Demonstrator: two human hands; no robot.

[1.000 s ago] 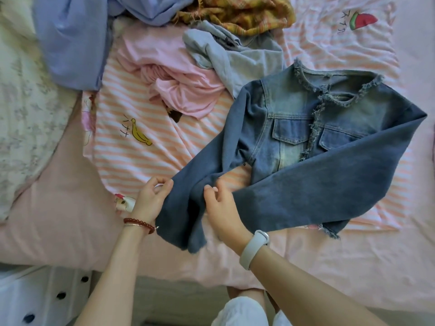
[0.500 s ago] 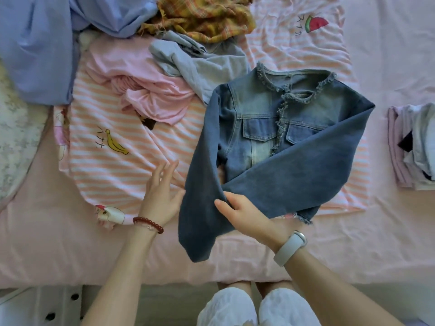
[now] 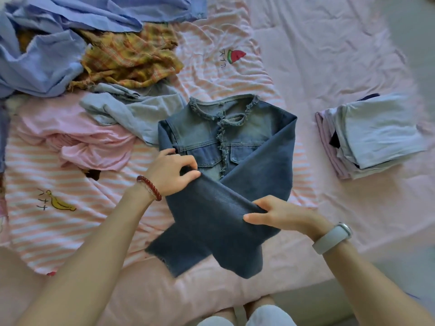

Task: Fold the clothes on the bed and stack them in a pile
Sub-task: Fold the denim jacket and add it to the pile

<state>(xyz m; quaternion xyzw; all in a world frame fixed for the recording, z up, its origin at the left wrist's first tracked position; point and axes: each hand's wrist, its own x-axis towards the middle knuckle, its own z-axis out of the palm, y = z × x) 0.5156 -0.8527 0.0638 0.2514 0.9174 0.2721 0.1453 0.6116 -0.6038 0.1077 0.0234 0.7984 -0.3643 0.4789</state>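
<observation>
On the pink bed [image 3: 329,55], a striped sheet [image 3: 70,227] with fruit prints covers the left half. The unfolded heap fills the far left corner: a blue shirt [image 3: 47,55], a plaid cloth [image 3: 131,60], a grey top [image 3: 141,109] and a pink top [image 3: 89,142] lie tangled against one another. Near the right edge, well apart from the heap, sits my pile [image 3: 374,135] of folded clothes.

The jacket [image 3: 204,135] lies face up at the middle of the bed, toward the near edge, its collar pointing to the far side. One sleeve already lies slanted across the front, and I am bringing the other across it so the two cross low on the chest.

My left hand [image 3: 171,172] pinches the jacket's side where that sleeve turns, thumb and fingers curled round the denim. My right hand [image 3: 277,215] grips the sleeve [image 3: 211,222] farther down, thumb on top, the fingers tucked under the fabric and hidden from view.

To do this fold well, I judge that the left hand should pin the crease flat at the side seam while the right draws the sleeve level across, so the denim does not bunch at the turn. The frayed cuffs hang toward the near edge; they will likely need tucking inside the outline before the hem comes up. Denim is stiff, so each crease wants pressing flat by hand, or the bundle may spring open on the pile.
</observation>
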